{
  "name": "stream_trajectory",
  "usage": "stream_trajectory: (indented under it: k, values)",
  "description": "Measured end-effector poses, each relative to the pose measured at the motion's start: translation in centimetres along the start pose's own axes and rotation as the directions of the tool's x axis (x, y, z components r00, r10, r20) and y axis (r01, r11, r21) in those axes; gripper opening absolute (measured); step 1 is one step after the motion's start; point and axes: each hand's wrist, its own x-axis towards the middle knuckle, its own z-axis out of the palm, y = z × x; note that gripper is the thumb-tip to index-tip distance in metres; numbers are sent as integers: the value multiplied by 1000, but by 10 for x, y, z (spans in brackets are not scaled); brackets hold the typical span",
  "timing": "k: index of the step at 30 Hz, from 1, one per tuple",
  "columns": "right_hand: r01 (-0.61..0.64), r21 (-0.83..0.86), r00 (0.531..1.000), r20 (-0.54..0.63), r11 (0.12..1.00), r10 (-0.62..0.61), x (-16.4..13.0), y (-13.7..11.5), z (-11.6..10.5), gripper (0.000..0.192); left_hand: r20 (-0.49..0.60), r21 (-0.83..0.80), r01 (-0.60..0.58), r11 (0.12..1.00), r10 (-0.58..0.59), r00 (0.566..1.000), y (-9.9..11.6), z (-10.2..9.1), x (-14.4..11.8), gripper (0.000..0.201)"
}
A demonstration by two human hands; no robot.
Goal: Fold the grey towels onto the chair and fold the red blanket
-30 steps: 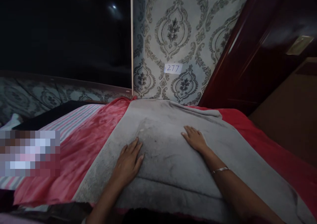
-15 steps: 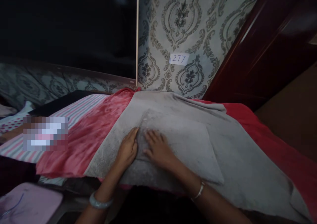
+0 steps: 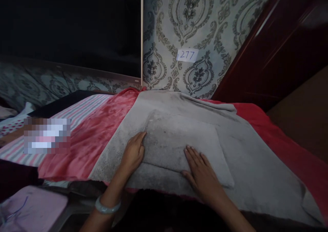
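Grey fleece blanket (image 3: 238, 157): from the head view, we see it spread over the bed, with a folded-over square panel lying on top of its middle.
Folded panel (image 3: 179, 143): its near edge forms a raised fold line running between our two hands.
Left hand (image 3: 133, 153): released and flat, palm down on the panel's left edge, fingers pointing away from us; it grips nothing.
Right hand (image 3: 202, 174): also flat and unclenched, pressing the panel's near right part, touching the fold line.
Handling: we judge the fabric soft, limp and light, with a napped pile that clings to itself, not slippery or fragile; it would sag if lifted by one point.
Where to hold: we would pinch it at a corner or along the folded edge, one hand at each end.
Red blanket (image 3: 94, 139): lies beneath the grey one, showing on both sides.
Striped sheet (image 3: 82, 107): left of the red blanket, on the bed.
Paper label (image 3: 187, 55): on the patterned wallpaper (image 3: 205, 27), reading 277.
Containers: none shows in this view.
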Motion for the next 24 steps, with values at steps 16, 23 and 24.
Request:
stream_trajectory:
  k: [16,23,24]
  values:
    - [-10,160,997,81,987,-3,212,-58,-31,63,-34,80,-9,997,12,999,-13,3,-4,59]
    - [-6,212,1000,10,977,4,216,-57,-5,63,20,92,12,996,-14,1000,-16,-11,25,51]
    - [-2,219,1000,-1,976,2,216,-57,-6,63,-4,95,5,995,-5,1000,-12,-15,43,49]
